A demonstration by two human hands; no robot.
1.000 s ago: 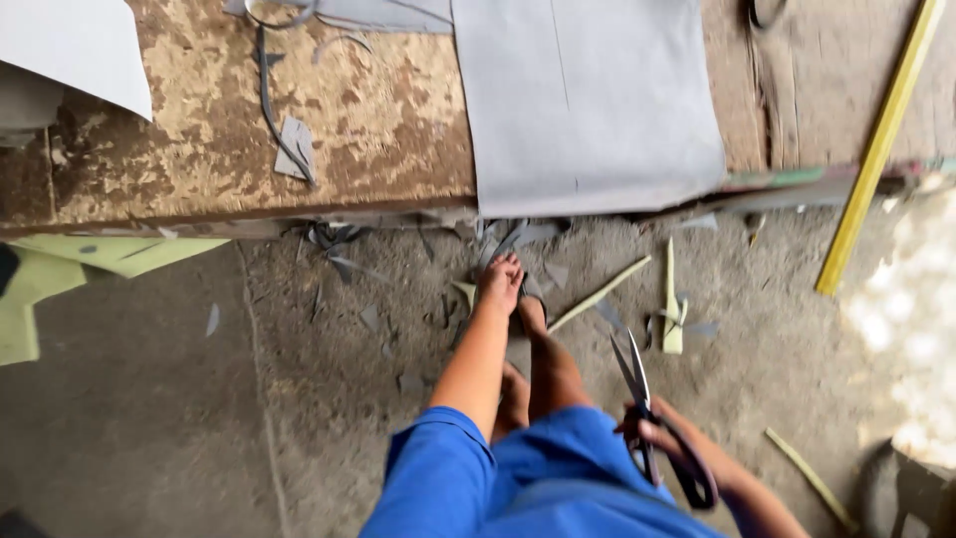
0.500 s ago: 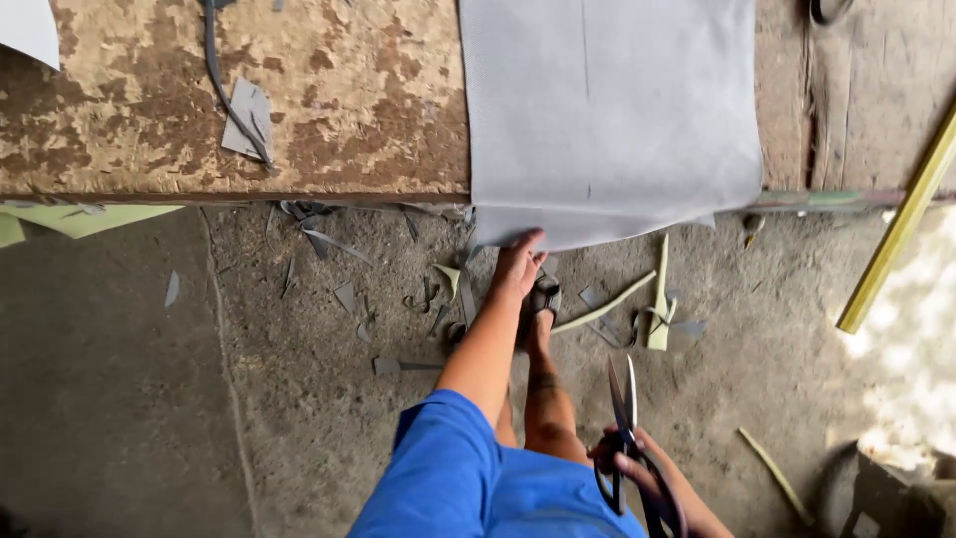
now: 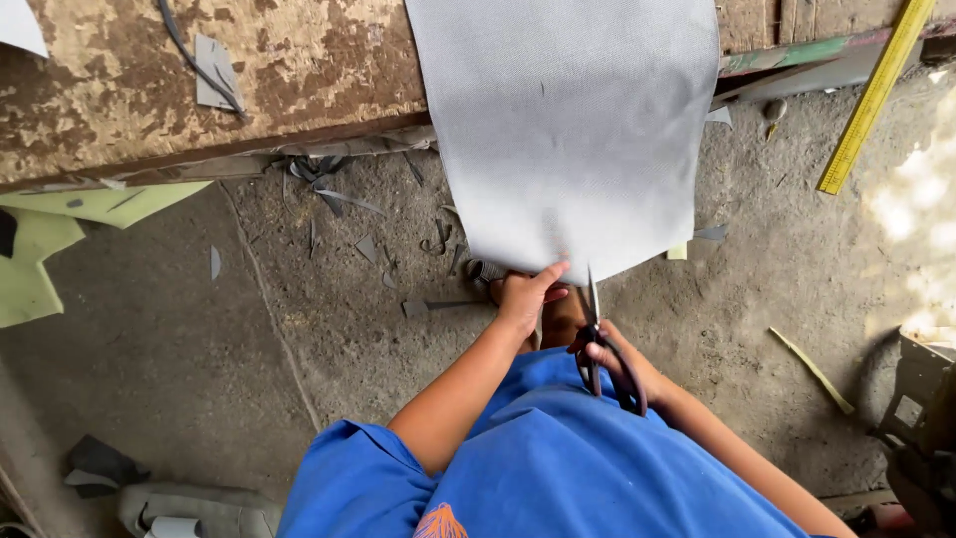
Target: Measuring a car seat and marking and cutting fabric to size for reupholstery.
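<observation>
A large grey sheet (image 3: 568, 130) of woven material hangs off the worn wooden board (image 3: 149, 80) toward me. My left hand (image 3: 526, 296) pinches the sheet's near edge. My right hand (image 3: 609, 359) grips black scissors (image 3: 596, 329), blades pointing up at that same edge just right of my left hand. I wear a blue shirt (image 3: 558, 468).
A yellow ruler (image 3: 876, 95) leans at the upper right. Grey offcuts (image 3: 329, 184) litter the concrete floor under the board. Pale green sheets (image 3: 60, 229) lie at left. A grey scrap and dark cord (image 3: 214, 80) rest on the board. A dark object (image 3: 921, 399) stands at right.
The grey sheet has come down over the board's edge toward me. My left hand has taken hold of its near edge, and my right hand has brought the scissors up to it.
</observation>
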